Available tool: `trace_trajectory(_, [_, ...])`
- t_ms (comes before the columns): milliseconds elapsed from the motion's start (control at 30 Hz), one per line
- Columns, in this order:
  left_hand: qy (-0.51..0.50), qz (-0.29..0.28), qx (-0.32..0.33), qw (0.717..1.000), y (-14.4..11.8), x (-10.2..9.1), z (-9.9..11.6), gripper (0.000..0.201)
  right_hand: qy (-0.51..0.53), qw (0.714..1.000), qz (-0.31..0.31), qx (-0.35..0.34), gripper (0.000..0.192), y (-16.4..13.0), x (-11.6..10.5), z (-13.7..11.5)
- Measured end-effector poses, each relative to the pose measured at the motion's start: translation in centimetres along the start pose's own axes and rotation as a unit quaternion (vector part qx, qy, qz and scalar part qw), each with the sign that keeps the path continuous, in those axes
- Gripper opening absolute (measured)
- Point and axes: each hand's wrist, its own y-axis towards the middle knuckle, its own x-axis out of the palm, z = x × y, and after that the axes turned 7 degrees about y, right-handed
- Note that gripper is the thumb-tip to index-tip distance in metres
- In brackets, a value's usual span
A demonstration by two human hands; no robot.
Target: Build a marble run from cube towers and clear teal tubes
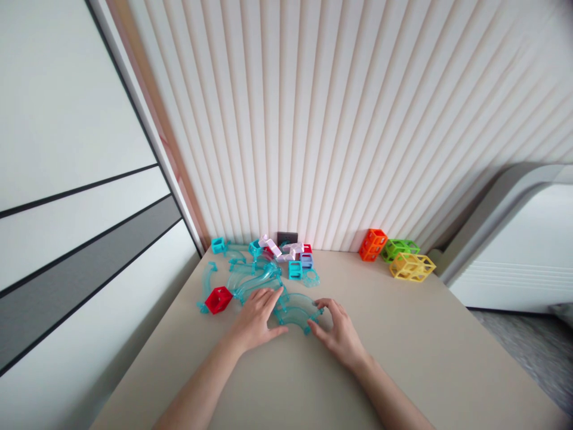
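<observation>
My left hand [256, 319] lies palm down on the beige table [403, 358], its fingers touching the left end of a clear teal curved track piece [296, 310]. My right hand [339, 331] pinches the right end of that same curve between thumb and fingers. Just left of my left hand sits a red open-frame cube [218, 300]. Behind the hands lies a pile of more teal track pieces [250, 276], small teal cubes [295, 270] and white-lilac pieces [282, 248].
At the back right, against the ribbed wall, stand an orange cube [372, 244], a green cube [400, 249] and a yellow cube [412, 266]. A white and grey cabinet is at the left, and a white rounded unit [514, 239] at the right.
</observation>
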Motion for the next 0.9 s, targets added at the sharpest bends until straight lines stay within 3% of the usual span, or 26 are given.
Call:
trace_trajectory(300, [-0.01,-0.02,-0.026,0.999,0.2,-0.6,0.0,0.079,-0.015,0.999,-0.033,-0.009,0.026,-0.1,0.1,-0.6])
trace_trajectory(567, [-0.015,-0.037,-0.036,0.999,0.3,-0.5,0.2,0.039,-0.055,0.997,-0.05,-0.022,0.023,0.0,-0.2,-1.3])
trace_trajectory(733, [-0.014,-0.036,-0.038,0.999,0.3,-0.5,0.1,0.038,-0.079,0.995,-0.056,-0.026,0.02,0.1,-0.1,-1.4])
trace_trajectory(900, [-0.005,-0.019,-0.046,0.999,0.3,0.0,0.3,0.042,-0.091,0.994,-0.045,-0.037,0.029,0.2,0.2,-1.3])
